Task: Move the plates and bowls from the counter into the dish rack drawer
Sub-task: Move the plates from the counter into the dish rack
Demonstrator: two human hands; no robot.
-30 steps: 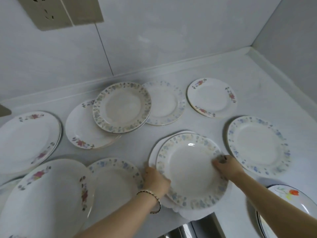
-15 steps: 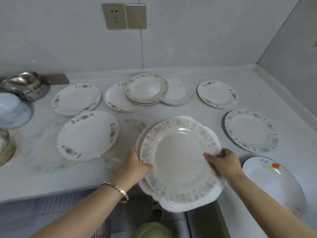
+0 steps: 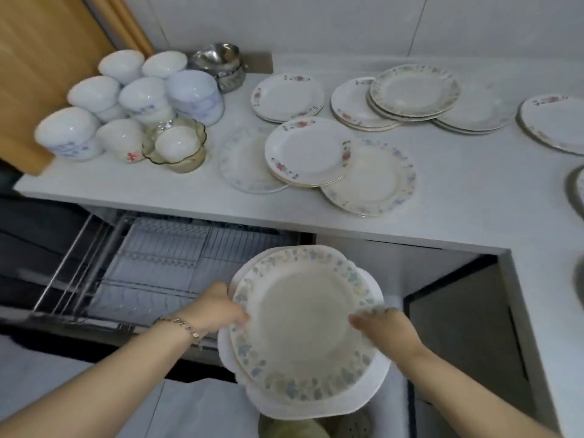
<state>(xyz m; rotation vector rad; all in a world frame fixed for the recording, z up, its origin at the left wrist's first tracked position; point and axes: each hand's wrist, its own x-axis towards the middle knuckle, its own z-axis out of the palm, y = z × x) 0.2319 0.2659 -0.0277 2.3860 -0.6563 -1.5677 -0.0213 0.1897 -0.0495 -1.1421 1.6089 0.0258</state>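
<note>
Change: A second ago the stack of plates (image 3: 300,317) lay flat on the counter (image 3: 458,200) with both hands at its rim. Half a second ago it was clear of the front edge. Now it hangs below counter level, just in front of the open dish rack drawer (image 3: 151,267), near its right end.
Meaning: I judge the carry nearly done. What remains is tipping these plates on edge and feeding them between the wires.
Left hand (image 3: 218,308): grips the stack's left rim, thumb lying on the top plate, fingers hidden beneath.
Right hand (image 3: 388,327): blurred; it holds the right rim, thumb on top, fingers seemingly under.
Stack: the top plate is round glazed ceramic, cream, with a pale blue-green floral border. The ones below are plain white, wider, with a wavy scalloped edge, so the pile is not flush and could slide if tilted.
Drawer: bright metal wire, thin parallel rods in rows; no dishes visible in it.
Left on the counter: many loose plates (image 3: 303,150), flat and overlapping, floral-rimmed and glossy; upturned white bowls (image 3: 126,99) with blue prints; a fluted glass bowl (image 3: 177,147) with a white bowl in it; steel bowls (image 3: 221,64) at the back.
Progress: early, most crockery is not yet moved.
</note>
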